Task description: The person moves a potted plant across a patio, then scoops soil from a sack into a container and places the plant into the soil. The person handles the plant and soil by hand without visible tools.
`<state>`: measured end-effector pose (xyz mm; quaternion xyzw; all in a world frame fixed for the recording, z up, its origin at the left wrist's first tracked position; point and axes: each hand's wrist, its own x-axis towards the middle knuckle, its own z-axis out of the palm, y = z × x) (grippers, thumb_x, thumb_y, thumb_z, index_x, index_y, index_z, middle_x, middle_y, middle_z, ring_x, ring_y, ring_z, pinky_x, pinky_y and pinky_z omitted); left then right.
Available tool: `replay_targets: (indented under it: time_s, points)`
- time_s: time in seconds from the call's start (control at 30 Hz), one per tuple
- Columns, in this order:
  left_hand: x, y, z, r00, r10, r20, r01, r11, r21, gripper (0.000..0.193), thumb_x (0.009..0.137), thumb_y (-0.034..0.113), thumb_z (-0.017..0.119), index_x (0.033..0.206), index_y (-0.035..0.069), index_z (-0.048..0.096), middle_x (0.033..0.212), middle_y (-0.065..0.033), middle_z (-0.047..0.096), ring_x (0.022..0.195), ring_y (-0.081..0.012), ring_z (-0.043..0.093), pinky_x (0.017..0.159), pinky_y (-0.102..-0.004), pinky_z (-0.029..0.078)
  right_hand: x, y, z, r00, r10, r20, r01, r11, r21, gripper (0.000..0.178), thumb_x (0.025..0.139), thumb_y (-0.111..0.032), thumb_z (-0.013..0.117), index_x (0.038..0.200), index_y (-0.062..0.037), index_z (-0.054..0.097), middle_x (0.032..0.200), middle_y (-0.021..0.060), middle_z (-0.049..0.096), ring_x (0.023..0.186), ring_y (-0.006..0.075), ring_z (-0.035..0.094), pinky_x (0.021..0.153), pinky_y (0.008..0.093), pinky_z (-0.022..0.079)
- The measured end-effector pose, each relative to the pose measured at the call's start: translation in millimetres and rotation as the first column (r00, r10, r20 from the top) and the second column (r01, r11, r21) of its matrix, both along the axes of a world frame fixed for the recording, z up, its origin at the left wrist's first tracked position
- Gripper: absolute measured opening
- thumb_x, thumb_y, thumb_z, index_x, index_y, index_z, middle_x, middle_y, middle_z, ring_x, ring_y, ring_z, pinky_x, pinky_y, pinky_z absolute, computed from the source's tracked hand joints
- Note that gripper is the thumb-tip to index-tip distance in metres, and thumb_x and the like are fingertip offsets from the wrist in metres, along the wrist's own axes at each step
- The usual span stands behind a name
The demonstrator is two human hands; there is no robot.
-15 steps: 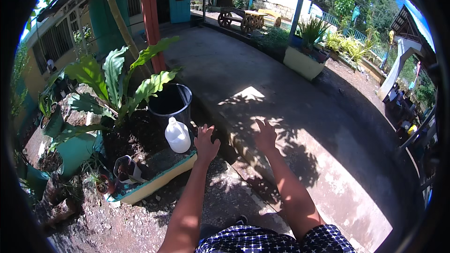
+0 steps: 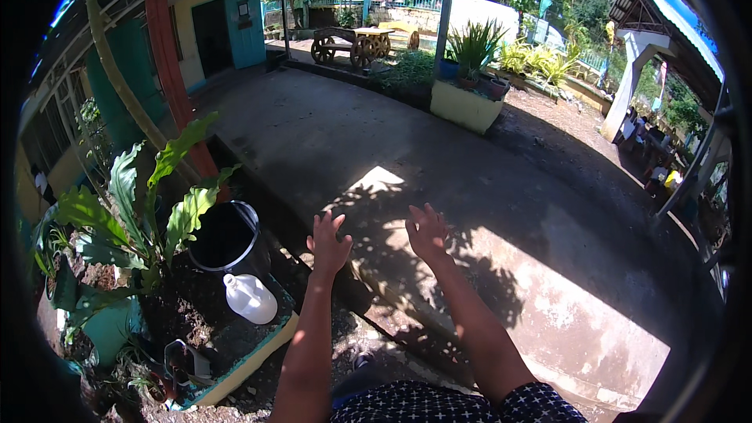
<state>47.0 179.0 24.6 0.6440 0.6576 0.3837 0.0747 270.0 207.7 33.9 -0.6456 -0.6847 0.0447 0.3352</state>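
Both my arms reach forward over the edge of a concrete walkway. My left hand holds nothing, its fingers spread. Level with it, my right hand is also empty, with fingers apart. Left of my left hand, a white plastic jug rests tilted on the soil of a low planter box. A black bucket stands just behind the jug. Neither hand touches either of them.
A large leafy fern grows at the left, beside a red post. A concrete plant box stands across the walkway. Farther back are a wooden bench and a blue door. People sit under a roof at far right.
My view has turned to the right, so the jug, bucket and fern sit farther left. Both hands stay raised, apart and empty.
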Motion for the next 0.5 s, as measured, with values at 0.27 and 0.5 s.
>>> replay_targets:
  time_s: [0.27,0.5]
  points:
    - [56,139,19,0.990,-0.132,0.051,0.140,0.965,-0.220,0.057,0.071,0.020,0.066,0.126,0.017,0.052,0.143,-0.0117,0.036,0.135,-0.0362,0.024,0.102,-0.0587,0.024,12,111,31,0.993,-0.110,-0.051,0.108,0.993,-0.050,0.042,0.086,-0.032,0.055,0.125,-0.0177,0.052,0.135,0.0171,0.040,0.123,0.0353,0.037,0.100,0.0515,0.029]
    - [116,238,12,0.987,-0.150,0.051,0.159,0.945,-0.287,0.057,0.075,0.021,0.064,0.130,0.017,0.047,0.145,-0.0108,0.031,0.138,-0.0309,0.018,0.103,-0.0632,0.015,85,205,27,0.980,-0.181,-0.082,0.174,0.981,-0.088,0.038,0.088,-0.035,0.051,0.122,-0.0172,0.054,0.135,0.0183,0.041,0.123,0.0349,0.037,0.098,0.0529,0.030]
